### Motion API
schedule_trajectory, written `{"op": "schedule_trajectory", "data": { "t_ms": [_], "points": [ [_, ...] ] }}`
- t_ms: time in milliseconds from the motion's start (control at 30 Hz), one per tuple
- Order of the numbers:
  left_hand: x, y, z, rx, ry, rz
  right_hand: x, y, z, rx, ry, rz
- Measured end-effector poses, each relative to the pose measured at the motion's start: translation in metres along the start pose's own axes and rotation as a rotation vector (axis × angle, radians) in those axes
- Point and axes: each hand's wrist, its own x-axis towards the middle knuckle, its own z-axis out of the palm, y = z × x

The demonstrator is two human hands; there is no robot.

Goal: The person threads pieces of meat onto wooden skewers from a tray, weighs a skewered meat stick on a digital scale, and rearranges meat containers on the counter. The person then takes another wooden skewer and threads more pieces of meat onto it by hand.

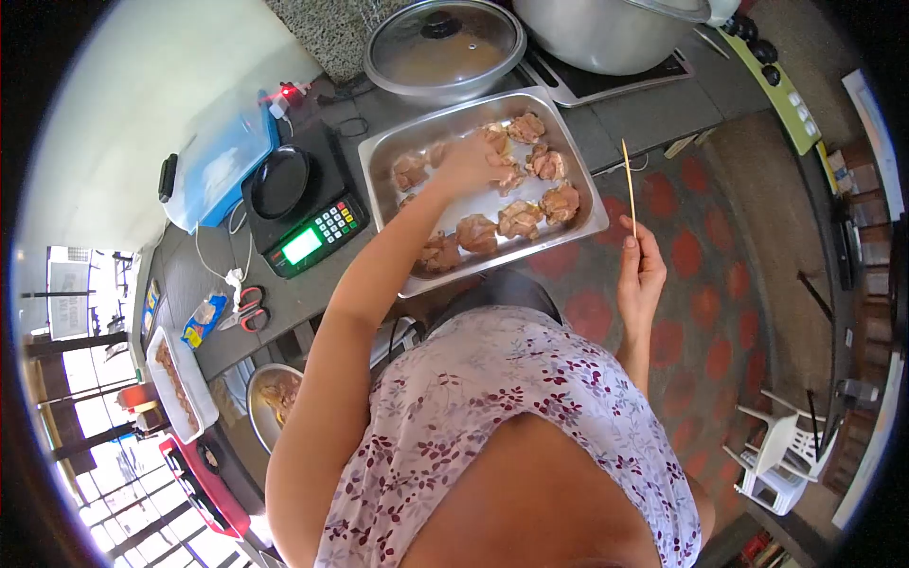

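Observation:
My right hand (640, 270) pinches the lower end of a thin wooden skewer (630, 185), which stands nearly upright to the right of the tray. My left hand (469, 168) reaches over a metal tray (579, 166) among pieces of raw meat; motion smears its fingers, so whether it grips a piece is unclear. Several meat pieces, such as one at the right side (560, 203) and one near the front (476, 233), lie in loose rows on the tray's bottom. Part of the meat is hidden behind my left hand and forearm.
Left of the tray, a digital scale (303, 246) carries a black dish (281, 182). Scissors (248, 310) and a blue-yellow packet (204, 319) lie nearby. Behind stand a lidded pan (445, 52) and a large pot (615, 33). A bowl of food (256, 417) sits lower left.

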Motion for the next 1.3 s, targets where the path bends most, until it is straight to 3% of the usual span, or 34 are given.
{"op": "schedule_trajectory", "data": {
  "t_ms": [67,133,233,267,333,400,433,533,633,833,1067,1300],
  "points": [
    [0.001,-0.009,0.0,-0.178,0.024,0.014,0.008,0.007,-0.003,0.033,-0.031,0.029],
    [-0.004,0.002,-0.011,-0.242,-0.078,-0.231,0.015,0.004,-0.003,0.06,-0.1,-0.006],
    [-0.013,0.007,-0.023,-0.498,-0.016,-0.363,0.023,-0.007,-0.003,0.027,-0.209,-0.005],
    [-0.017,0.011,-0.025,-0.495,-0.016,-0.366,0.024,-0.009,-0.001,0.01,-0.258,-0.007],
    [-0.03,0.021,-0.031,-0.876,0.021,-0.386,0.026,-0.011,0.007,0.034,-0.301,-0.038],
    [-0.04,0.04,-0.035,-1.037,0.087,-0.349,0.024,-0.023,0.016,-0.147,-0.453,0.02],
    [-0.043,0.047,-0.033,-1.202,0.145,-0.312,0.02,-0.022,0.025,-0.079,-0.45,-0.032],
    [-0.043,0.052,-0.032,-1.313,0.239,-0.351,0.008,-0.021,0.04,-0.152,-0.427,-0.115],
    [-0.038,0.042,-0.021,-1.167,0.232,-0.276,0.0,-0.024,0.045,-0.176,-0.418,-0.098],
    [-0.037,0.058,-0.018,-1.311,0.385,-0.321,-0.011,-0.03,0.051,-0.27,-0.434,-0.056],
    [-0.032,0.05,-0.01,-1.447,0.331,-0.36,-0.02,-0.024,0.063,-0.221,-0.34,-0.098],
    [-0.03,0.046,0.004,-1.408,0.412,-0.353,-0.021,-0.028,0.068,-0.21,-0.343,-0.036]
  ]
}}
